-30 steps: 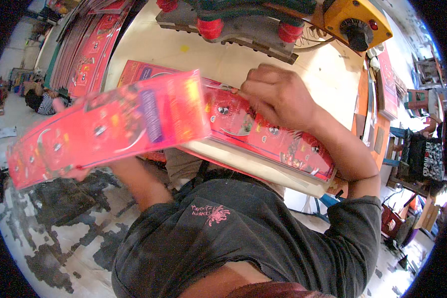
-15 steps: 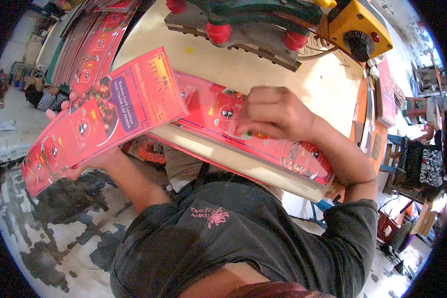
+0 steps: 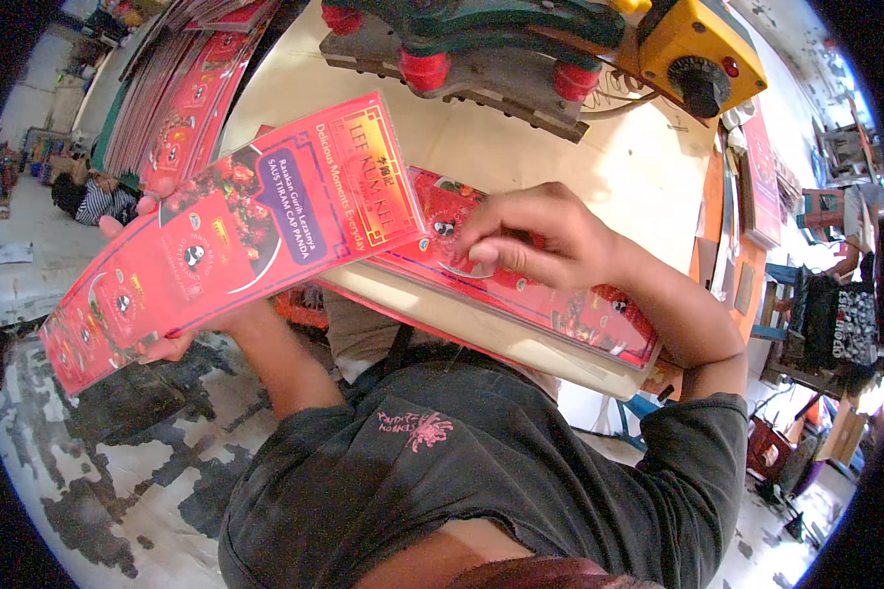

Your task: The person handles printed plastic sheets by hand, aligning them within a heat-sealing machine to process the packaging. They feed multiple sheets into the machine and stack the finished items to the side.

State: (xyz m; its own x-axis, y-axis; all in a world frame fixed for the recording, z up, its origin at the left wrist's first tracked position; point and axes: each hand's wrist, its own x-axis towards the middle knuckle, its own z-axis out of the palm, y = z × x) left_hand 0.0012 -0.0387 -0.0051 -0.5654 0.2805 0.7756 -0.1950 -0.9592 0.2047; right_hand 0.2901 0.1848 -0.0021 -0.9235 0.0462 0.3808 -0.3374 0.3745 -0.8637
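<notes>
My left hand (image 3: 171, 348) grips a long red printed strip (image 3: 192, 255), glossy and slightly bowed, raised at a slant on the left. Most of that hand is behind the strip; fingertips show at its far edge. Below the strip's right end, a pile of similar red strips (image 3: 599, 319) lies along the table's near edge. Over this pile, my right hand (image 3: 550, 236) is closed, fingers bent and thumb near the fingertips. Whether something thin is pinched there, I cannot make out. The raised strip's right end is just left of these fingers, apart from them.
A green and grey machine (image 3: 491, 69) with red knobs stands at the table's (image 3: 295, 74) far side. Beside it is a yellow control box (image 3: 702, 64) with a black dial. A tall stack of red strips (image 3: 182, 108) rises at far left. Another person (image 3: 845, 231) appears at far right.
The raised strip has shifted right and turned flatter toward me. My right hand has lowered slightly, and its thumb now shows over the pile.
</notes>
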